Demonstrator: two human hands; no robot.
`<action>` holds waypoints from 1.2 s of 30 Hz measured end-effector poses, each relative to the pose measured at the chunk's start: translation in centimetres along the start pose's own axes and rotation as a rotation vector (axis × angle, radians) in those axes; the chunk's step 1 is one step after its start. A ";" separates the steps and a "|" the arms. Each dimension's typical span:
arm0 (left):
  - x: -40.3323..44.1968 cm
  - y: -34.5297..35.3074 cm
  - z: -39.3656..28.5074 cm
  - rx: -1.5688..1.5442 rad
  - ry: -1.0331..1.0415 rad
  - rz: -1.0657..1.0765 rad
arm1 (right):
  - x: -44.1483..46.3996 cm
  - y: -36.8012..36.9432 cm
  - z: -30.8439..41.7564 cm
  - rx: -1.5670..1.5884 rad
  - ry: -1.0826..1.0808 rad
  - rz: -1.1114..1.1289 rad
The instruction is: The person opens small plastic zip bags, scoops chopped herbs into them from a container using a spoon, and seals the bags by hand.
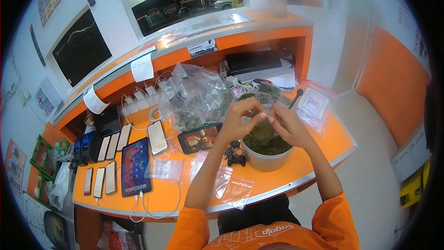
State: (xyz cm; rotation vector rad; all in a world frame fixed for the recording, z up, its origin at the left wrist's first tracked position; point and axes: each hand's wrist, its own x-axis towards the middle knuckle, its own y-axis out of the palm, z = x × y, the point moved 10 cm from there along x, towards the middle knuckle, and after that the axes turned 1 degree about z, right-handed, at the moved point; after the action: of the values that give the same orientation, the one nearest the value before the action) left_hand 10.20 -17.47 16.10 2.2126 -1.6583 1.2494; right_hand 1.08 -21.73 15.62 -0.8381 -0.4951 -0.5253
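Both hands meet above a round translucent tub (268, 162) of dark green, moss-like material (273, 146). My left hand (244, 119) and my right hand (289, 124) pinch the top edge of a small clear plastic bag (262, 132) between thumbs and fingers. Green material shows in or behind the bag; I cannot tell which. Just left of the tub lies a bunch of black keys (236, 153). Flat zip bags (238, 190) are spread near the front edge, under my left forearm. A big clear bag (199, 88) full of small green packets sits behind my left hand.
Several phones, a tablet (136, 164) and charging cables cover the left side of the orange desk (162, 203). A phone playing a video (200, 138) leans in the middle. At the right lies a printed clear pouch (316, 104). A raised counter (208, 41) closes off the back.
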 end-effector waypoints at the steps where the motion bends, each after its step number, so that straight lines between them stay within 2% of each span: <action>1: 0.0 -0.4 0.1 -0.007 -0.009 -0.009 | -0.1 0.0 0.1 -0.009 0.012 0.015; 6: -0.1 -2.1 0.8 -0.074 -0.099 -0.021 | -1.2 0.0 -0.1 -0.094 0.037 0.065; 15: 0.1 -1.3 0.4 0.117 -0.041 0.072 | -2.1 0.6 -0.6 -0.176 0.064 0.194; 18: 0.2 0.4 -1.1 0.263 0.059 0.161 | -1.9 0.4 0.2 -0.173 0.015 0.121; 21: 0.1 1.4 -1.5 0.291 0.067 0.222 | -1.7 0.0 -0.5 -0.136 0.041 0.053; 24: -0.1 1.7 -1.0 0.261 0.065 0.239 | -1.5 -0.1 -0.3 -0.002 0.044 0.051; 27: -0.1 1.5 -0.9 0.275 0.056 0.237 | -1.7 -0.2 -0.3 -0.068 0.004 0.047; 33: -0.3 1.9 -0.9 0.246 0.068 0.274 | -1.6 0.3 -1.2 0.044 0.181 0.092; 36: -0.3 1.8 -0.8 0.107 0.059 0.253 | -1.7 0.7 -1.6 0.087 0.190 0.109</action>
State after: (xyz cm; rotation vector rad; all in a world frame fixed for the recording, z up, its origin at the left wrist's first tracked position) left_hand 8.24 -17.56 15.75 2.0475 -1.9384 1.4792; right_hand 0.57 -22.25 13.31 -0.7196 -0.2939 -0.4742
